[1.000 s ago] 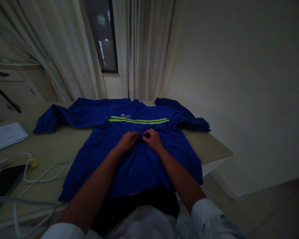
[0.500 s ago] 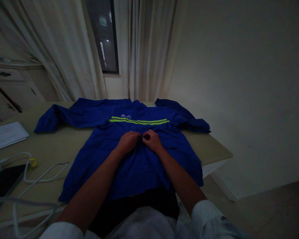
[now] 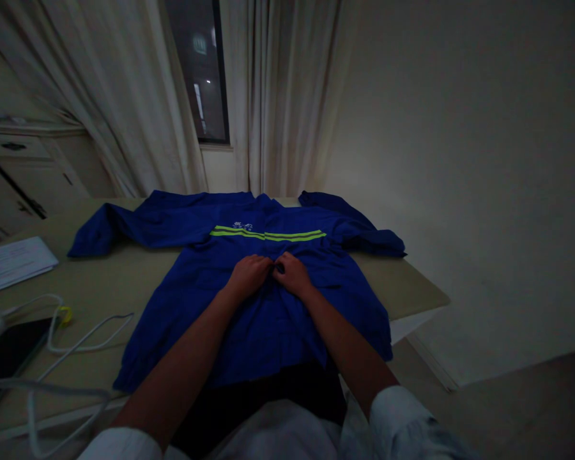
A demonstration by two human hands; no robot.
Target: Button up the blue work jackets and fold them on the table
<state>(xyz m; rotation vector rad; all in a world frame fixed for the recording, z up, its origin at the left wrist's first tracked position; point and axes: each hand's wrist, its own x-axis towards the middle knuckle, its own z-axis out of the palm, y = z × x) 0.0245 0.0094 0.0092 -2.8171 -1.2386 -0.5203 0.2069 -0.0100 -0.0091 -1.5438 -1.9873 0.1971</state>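
Directly before you, a blue jacket [image 3: 268, 332] lies front side up on a pale tabletop [image 3: 96, 275], its collar pointing away from you and its lower hem at your edge. Your left hand [image 3: 250, 275] and right hand [image 3: 291, 271] meet over the middle of its front, just below a yellow-green chest stripe [image 3: 294, 237]. Each grip is pinched on the cloth at the centre line, the fingertips of both hands close together; whatever small part lies between them is hidden. Your right thumb and finger curl into a small loop. A white print [image 3: 243, 226] sits above the stripe, left of centre. One sleeve [image 3: 129, 227] stretches out to your left, the other [image 3: 364, 230] to your right. Farther left on the tabletop are printed papers [image 3: 16, 263], and nearer you, a dark flat device [image 3: 9, 345] beside a looping white cable [image 3: 96, 332]. Behind stand pale curtains [image 3: 292, 96] around a dark window [image 3: 201, 83].
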